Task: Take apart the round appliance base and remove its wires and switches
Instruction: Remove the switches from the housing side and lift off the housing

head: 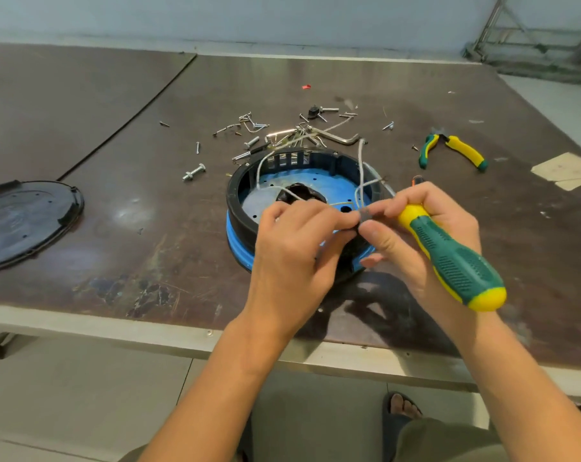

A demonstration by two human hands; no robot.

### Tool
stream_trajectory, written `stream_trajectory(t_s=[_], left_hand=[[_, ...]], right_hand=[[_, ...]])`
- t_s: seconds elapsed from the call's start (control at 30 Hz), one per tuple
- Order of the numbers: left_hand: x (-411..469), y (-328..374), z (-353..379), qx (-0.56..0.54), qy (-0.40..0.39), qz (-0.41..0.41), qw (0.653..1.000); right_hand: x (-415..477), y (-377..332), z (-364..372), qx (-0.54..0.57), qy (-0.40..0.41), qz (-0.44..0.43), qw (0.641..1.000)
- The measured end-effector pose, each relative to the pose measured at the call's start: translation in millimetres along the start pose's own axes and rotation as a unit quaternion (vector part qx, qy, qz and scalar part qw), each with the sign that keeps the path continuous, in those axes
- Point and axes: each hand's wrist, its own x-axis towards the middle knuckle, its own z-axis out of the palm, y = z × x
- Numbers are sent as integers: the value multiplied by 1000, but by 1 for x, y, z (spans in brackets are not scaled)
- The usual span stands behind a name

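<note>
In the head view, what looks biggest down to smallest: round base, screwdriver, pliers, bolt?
1. round base
2. screwdriver, nearer the camera, so its lead over the pliers is unsure
3. pliers
4. bolt

Your base [237, 208] is black-walled with a blue floor, its wires [361, 161] pale grey. Your screwdriver [449, 258] and pliers [453, 142] are green and yellow. Counter [115, 145]: mottled brown.

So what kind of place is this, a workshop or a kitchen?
Probably a repair or dismantling workshop: a worn, scratched workbench, loose screws and bolts scattered behind an opened round appliance base, and pliers lying on the bench nearby.
</note>
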Motion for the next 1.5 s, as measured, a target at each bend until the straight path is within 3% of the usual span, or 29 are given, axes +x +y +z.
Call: stream_trajectory(t_s=[0.2, 0.43, 0.57, 0.97, 1.2, 1.33, 1.5], left_hand=[[1, -1, 0, 2, -76, -50, 996], [3, 4, -1, 203, -200, -33, 958], [8, 7, 1, 197, -198, -46, 959], [10, 7, -1, 196, -197, -60, 959], [21, -3, -23, 79, -79, -115, 987], [22, -5, -30, -26, -40, -160, 986], [15, 0, -25, -142, 0, -169, 975]], right_hand=[[7, 18, -21, -40, 65, -39, 996], [13, 44, -71, -139, 129, 12, 982], [9, 52, -79, -254, 151, 31, 955], [10, 54, -84, -331, 209, 46, 919], [11, 44, -53, -229, 121, 40, 965], [8, 39, -29, -70, 49, 46, 995], [9, 29, -3, 33, 54, 22, 998]])
